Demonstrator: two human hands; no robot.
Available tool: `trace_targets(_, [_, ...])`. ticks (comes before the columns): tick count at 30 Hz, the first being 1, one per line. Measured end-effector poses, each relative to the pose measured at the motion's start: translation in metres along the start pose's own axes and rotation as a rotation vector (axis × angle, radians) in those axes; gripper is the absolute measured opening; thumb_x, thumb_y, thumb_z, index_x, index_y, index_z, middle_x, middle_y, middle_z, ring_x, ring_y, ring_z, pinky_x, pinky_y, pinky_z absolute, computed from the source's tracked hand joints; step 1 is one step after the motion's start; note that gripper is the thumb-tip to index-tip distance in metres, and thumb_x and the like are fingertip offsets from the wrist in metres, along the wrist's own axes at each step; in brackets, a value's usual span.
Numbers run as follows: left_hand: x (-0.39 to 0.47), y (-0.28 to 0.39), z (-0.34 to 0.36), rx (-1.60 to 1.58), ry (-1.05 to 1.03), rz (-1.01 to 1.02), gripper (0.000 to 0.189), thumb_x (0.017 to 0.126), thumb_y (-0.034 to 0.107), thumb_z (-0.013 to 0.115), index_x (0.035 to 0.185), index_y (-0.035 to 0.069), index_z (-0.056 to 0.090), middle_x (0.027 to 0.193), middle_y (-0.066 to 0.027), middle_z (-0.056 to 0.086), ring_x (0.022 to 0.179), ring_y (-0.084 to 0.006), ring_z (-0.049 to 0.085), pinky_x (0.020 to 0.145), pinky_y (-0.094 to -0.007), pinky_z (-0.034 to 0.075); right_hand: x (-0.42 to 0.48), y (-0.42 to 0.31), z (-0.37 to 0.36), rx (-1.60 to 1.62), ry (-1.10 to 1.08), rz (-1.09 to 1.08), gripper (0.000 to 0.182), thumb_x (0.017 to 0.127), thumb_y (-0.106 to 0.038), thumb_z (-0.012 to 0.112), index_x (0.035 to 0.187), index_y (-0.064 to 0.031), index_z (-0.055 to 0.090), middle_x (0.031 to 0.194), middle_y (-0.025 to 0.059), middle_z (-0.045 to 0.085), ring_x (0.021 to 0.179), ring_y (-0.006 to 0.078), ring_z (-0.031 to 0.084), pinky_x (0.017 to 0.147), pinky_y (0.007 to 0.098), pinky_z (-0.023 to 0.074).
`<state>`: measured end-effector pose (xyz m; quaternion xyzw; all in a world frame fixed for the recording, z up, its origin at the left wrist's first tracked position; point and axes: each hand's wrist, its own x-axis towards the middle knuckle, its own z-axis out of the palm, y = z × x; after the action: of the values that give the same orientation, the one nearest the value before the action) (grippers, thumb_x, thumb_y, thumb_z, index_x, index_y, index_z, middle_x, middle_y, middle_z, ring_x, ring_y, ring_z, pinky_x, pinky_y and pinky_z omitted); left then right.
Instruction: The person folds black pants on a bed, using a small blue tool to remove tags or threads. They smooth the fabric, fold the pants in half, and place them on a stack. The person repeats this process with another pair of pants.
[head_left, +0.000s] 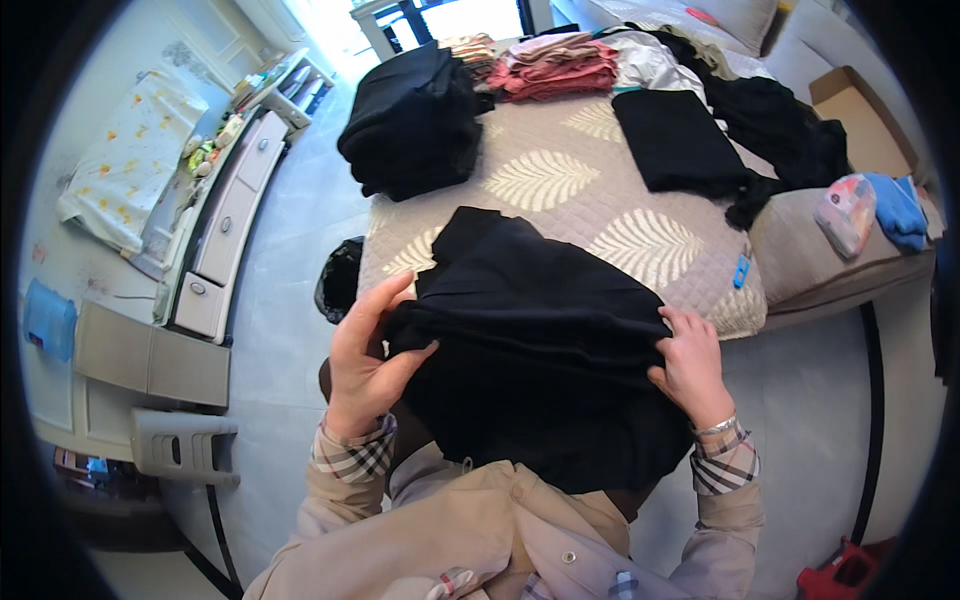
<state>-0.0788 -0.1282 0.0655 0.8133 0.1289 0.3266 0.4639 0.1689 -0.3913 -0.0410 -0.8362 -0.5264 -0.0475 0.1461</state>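
Note:
A black cloth garment (540, 300) spreads over the near end of a quilted, leaf-patterned cover (540, 180) and hangs down over my lap. My left hand (375, 352) pinches its left edge, thumb toward me and fingers on the far side. At the right edge, my right hand (690, 360) grips the fabric between thumb and fingers. A fold runs across the garment between the two hands. What kind of garment it is cannot be told. Beyond it on the left stands a tall stack of folded black clothes (412, 120). One flat folded black garment (675, 139) lies at the far right.
Pink and red folded clothes (555, 67) sit at the back. Loose black clothing (787, 127) trails beside a cardboard box (862, 120). A blue clip (741, 271) lies near the right corner. Left on the floor are a lined bin (341, 277) and a grey stool (184, 446).

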Motion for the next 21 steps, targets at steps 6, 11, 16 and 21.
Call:
trace_targets(6, [-0.014,-0.01,-0.024,0.045,0.165,-0.118,0.054,0.073,-0.012,0.066,0.126,-0.002,0.056,0.107,-0.0044,0.06,0.097,-0.011,0.057,0.088,-0.0231,0.045,0.0,0.019,-0.066,0.1,0.169,0.026,0.02,0.054,-0.019,0.071,0.068,-0.0058,0.064,0.093,0.0043,0.065,0.093,0.0256,0.057,0.082,0.0384,0.0437])
trace_targets(11, [-0.012,-0.01,-0.019,0.007,0.218,-0.033,0.045,0.077,-0.01,0.066,0.12,-0.001,0.057,0.101,-0.0021,0.059,0.091,-0.0088,0.056,0.084,-0.0207,0.045,-0.002,0.025,-0.073,0.206,0.206,0.013,0.018,0.055,-0.018,0.069,0.065,-0.0062,0.06,0.075,0.0053,0.061,0.077,0.0249,0.059,0.071,0.034,0.0464])
trace_targets(16, [-0.009,-0.014,-0.018,0.007,0.178,-0.072,0.045,0.076,-0.012,0.065,0.119,-0.001,0.056,0.101,-0.0028,0.058,0.091,-0.0092,0.056,0.084,-0.021,0.045,-0.006,0.03,-0.061,0.281,0.221,0.068,0.017,0.058,-0.016,0.068,0.068,-0.0058,0.06,0.074,0.0081,0.059,0.072,0.0282,0.059,0.062,0.0367,0.0479])
trace_targets(21, [0.004,-0.018,-0.014,0.029,0.197,-0.007,0.043,0.076,-0.011,0.063,0.118,-0.001,0.057,0.105,-0.0045,0.059,0.095,-0.0116,0.058,0.087,-0.0235,0.046,0.003,0.038,-0.062,0.347,0.243,0.108,0.017,0.06,-0.015,0.067,0.072,-0.0051,0.06,0.073,0.0095,0.058,0.069,0.0289,0.059,0.061,0.0353,0.0476])
